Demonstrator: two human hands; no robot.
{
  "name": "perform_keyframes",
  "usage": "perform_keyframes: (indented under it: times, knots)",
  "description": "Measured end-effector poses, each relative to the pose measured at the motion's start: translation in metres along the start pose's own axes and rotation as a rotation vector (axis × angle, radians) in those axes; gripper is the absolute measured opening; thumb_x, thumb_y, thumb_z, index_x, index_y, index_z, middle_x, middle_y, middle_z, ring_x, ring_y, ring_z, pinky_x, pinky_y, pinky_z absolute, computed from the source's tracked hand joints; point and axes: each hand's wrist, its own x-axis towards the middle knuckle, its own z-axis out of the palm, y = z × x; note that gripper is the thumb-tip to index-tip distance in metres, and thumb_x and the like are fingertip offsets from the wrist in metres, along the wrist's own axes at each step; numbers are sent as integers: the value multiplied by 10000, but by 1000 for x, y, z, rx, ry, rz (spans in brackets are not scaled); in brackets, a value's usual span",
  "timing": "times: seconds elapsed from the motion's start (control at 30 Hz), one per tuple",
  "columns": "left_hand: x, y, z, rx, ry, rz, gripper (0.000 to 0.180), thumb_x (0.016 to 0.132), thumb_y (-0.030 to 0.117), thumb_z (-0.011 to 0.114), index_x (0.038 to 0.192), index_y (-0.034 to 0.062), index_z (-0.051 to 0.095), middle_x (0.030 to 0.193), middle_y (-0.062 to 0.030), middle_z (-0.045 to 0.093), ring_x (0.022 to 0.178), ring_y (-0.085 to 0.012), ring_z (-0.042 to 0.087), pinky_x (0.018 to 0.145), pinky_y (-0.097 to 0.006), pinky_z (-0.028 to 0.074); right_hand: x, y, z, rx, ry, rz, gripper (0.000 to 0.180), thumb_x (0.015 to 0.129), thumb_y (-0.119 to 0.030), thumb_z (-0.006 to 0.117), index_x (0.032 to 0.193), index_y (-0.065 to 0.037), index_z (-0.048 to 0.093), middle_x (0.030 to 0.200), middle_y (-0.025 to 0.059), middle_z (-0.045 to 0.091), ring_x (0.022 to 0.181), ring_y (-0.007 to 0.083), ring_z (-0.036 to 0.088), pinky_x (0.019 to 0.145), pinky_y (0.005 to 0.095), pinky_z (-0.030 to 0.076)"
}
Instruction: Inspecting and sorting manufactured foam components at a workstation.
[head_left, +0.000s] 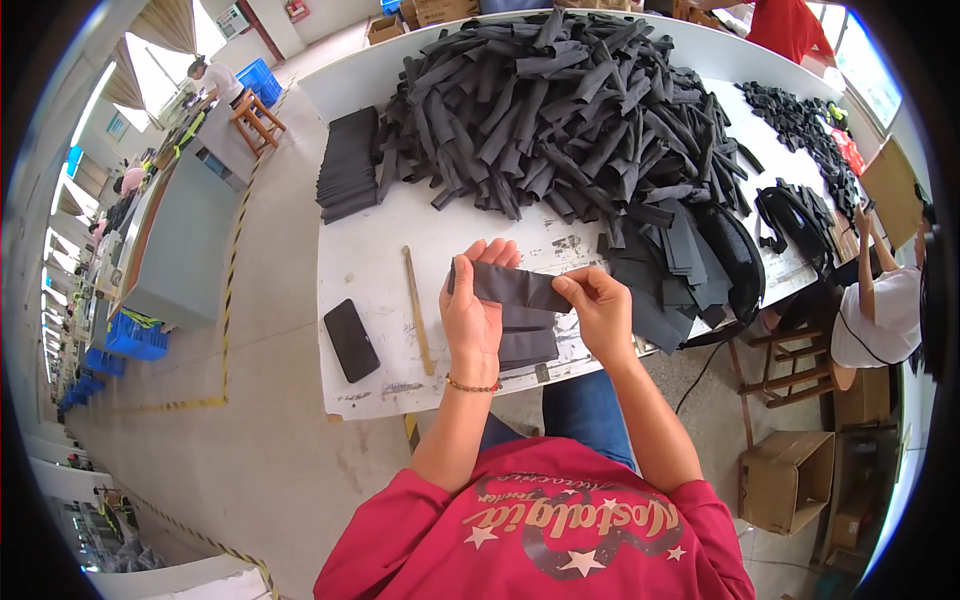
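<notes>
Right now I am holding a dark grey fabric strip [520, 288] stretched between both hands, just above the near edge of the white table [370, 250]. My left hand [472, 310] is cupping its left end, thumb and fingertips curled around it, and my right hand [600, 308] is pinching the right end between thumb and forefinger. Both hands are closed on the same piece, neither one loose.

The strip is sagging slightly and folding where I am gripping it, so I am judging it light, soft and limp, probably a bit spongy rather than slippery. It looks hard to damage. Taking it by the short ends is keeping it flat; held in the middle it would droop on both sides.

Under my hands a small stack of matching strips [528, 345] is lying on the table. Beyond it a big heap of strips [570, 110] is spreading over most of the surface, and a neat pile of flat pieces [348, 165] is sitting at the far left. A wooden stick [418, 310] and a black phone [351, 340] are lying to my left. The table is scuffed and marked. Around me is a workshop with a concrete floor, another person seated on my right [880, 300], a cardboard box [785, 480] and blue crates [135, 338].
</notes>
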Motion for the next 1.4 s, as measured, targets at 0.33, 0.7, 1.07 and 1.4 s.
perform_keyframes:
  times: [0.33, 0.7, 1.07, 1.4]
  knots:
    - [0, -5, -6, -20, 48, 0, 365, 992, 299, 508, 1114, -44, 543, 1070, -199, 642, 1029, -335, 630, 968, -477, 495, -13, 6, 0, 118, -174, 128, 217, 862, -28, 668, 1030, 52, 556, 766, 83, 661, 651, 124, 635, 606, 249, 504]
    - [-2, -5, 0, 55, -115, 8, 346, 988, 296, 516, 1085, -32, 569, 1032, -188, 662, 1001, -326, 647, 938, -471, 509, -9, 4, -12, -7, -106, 102, 198, 914, -143, 646, 971, 46, 643, 732, -7, 603, 724, 55, 532, 650, 226, 447]
    - [-15, 19, -34, 151, 183, -226, 387, 952, 348, 587, 1112, -3, 590, 1018, -103, 653, 896, -212, 658, 767, -370, 574, -19, -13, -21, -690, -34, -1217, 316, 663, -45, 773, 960, -21, 666, 951, 52, 626, 790, 215, 621, 641, 332, 502]
    - [-20, 21, -50, 266, 186, -98, 188, 915, 130, 643, 925, -58, 652, 839, -116, 665, 737, -216, 679, 710, -344, 607, -18, 6, -21, -423, -84, -583, 401, 779, -185, 763, 1115, -2, 643, 1042, 83, 618, 949, 220, 590, 822, 346, 488]
